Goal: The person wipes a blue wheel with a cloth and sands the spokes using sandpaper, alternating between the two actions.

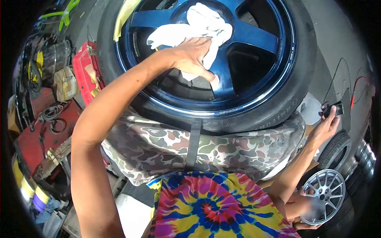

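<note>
Cloth (pixel 206 20), white, crumpled and soft, is pressed by the left hand (pixel 189 57), spread open, near the hub of a glossy dark-blue spoked metal wheel (pixel 256 36) at twelve o'clock. A small black object (pixel 339 108) is gripped by the right hand (pixel 327 123), well apart, at three o'clock. The cloth should be light and floppy, best taken by its bunched middle. The wheel is judged heavy, stiff and slippery on its paint; by its black rubber tyre (pixel 306 51) it should be held.
</note>
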The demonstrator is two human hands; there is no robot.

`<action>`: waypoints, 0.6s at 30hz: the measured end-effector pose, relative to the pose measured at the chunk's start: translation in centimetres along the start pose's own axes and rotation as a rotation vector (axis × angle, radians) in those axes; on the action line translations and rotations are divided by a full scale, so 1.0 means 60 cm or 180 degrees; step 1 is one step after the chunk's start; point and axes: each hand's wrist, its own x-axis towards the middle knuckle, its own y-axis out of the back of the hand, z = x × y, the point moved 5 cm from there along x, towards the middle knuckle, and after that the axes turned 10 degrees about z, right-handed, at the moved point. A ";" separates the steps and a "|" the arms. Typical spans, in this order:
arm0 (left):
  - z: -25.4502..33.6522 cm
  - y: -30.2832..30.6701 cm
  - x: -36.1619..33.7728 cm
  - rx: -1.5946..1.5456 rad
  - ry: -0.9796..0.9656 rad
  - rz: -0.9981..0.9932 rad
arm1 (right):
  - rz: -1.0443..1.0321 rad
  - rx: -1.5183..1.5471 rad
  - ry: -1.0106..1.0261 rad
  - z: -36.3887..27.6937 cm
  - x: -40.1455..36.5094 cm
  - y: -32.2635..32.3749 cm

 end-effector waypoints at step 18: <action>-0.010 0.000 -0.011 -0.0378 0.0059 0.0330 | -0.0025 0.0127 0.0016 0.072 -0.019 -0.100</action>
